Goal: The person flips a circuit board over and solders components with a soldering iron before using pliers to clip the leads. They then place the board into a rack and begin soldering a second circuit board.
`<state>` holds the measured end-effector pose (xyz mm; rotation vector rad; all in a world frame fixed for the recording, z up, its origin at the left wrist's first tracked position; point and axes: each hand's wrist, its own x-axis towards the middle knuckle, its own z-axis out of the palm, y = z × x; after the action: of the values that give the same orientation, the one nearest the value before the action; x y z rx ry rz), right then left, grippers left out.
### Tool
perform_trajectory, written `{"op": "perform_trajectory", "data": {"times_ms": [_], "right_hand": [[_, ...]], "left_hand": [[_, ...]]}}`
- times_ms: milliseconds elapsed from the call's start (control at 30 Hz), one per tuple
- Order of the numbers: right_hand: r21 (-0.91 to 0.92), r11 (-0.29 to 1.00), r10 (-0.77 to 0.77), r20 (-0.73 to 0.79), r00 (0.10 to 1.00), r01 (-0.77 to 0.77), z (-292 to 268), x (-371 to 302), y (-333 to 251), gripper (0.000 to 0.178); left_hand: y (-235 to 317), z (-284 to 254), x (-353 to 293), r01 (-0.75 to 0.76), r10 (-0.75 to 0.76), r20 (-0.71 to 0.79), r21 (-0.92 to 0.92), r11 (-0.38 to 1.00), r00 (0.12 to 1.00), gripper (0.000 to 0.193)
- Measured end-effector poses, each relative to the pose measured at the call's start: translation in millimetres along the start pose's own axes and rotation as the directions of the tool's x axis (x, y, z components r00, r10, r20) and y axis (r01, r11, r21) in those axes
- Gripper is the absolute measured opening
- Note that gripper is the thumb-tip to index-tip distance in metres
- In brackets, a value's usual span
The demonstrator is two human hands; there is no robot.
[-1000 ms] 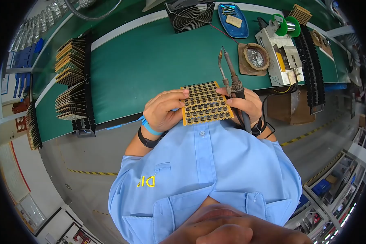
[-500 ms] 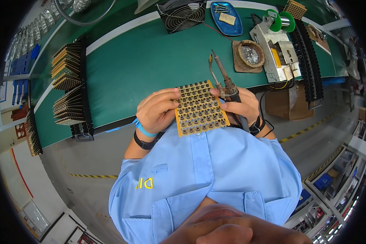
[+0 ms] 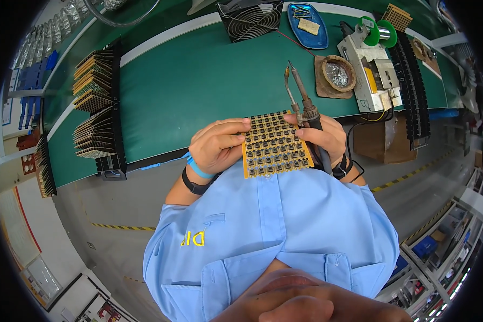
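Observation:
A yellow-edged circuit board (image 3: 276, 144), covered with rows of small black square parts, is held up in front of my chest, over the bench's near edge. My left hand (image 3: 218, 144) is closed on its left edge, thumb and fingers pinching it. At the opposite edge, my right hand (image 3: 327, 138) steadies the board with thumb and fingertips. That same hand also grips a soldering iron (image 3: 309, 110), its tip pointing up and away from the board. A thin bent tube with a brass-coloured end runs alongside the iron. Some right-hand fingers are hidden behind the iron and board.
On the green bench (image 3: 198, 80) stand a black fan (image 3: 250, 20), a blue tray (image 3: 307, 27) with a sponge, a round solder pot (image 3: 338, 74) and a solder feeder (image 3: 371, 72) with green spools. Black racks (image 3: 116, 107) of boards line the left; another rack (image 3: 415, 102) stands right.
The whole view has shifted slightly, so the bench, board and hands all appear a little further right. Both hands keep the same grip, and the iron stays in my right hand.

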<state>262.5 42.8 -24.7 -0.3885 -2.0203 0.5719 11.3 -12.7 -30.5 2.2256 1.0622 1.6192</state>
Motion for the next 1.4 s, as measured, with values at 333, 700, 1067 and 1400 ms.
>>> {"op": "perform_trajectory", "data": {"times_ms": [333,700,1067,1400], "right_hand": [[0.047,0.998,0.05,-0.068,0.996,-0.047,1,-6,0,0.04],[0.019,0.998,-0.054,0.004,0.999,0.054,-4,-2,-2,0.041],[0.04,0.999,-0.007,-0.021,1.0,0.008,2,2,-2,0.047],[0.002,1.0,-0.006,-0.05,0.999,0.006,3,-2,1,0.043]], "left_hand": [[-1,1,-1,0.009,-0.009,0.004,-0.063,0.998,1.0,0.033],[2,-2,8,0.01,-0.008,0.025,-0.084,0.996,1.0,0.032],[1,-4,-1,-0.019,0.021,0.032,-0.059,0.998,0.999,0.034],[1,3,1,-0.023,0.023,0.008,-0.054,0.998,1.0,0.036]]}}
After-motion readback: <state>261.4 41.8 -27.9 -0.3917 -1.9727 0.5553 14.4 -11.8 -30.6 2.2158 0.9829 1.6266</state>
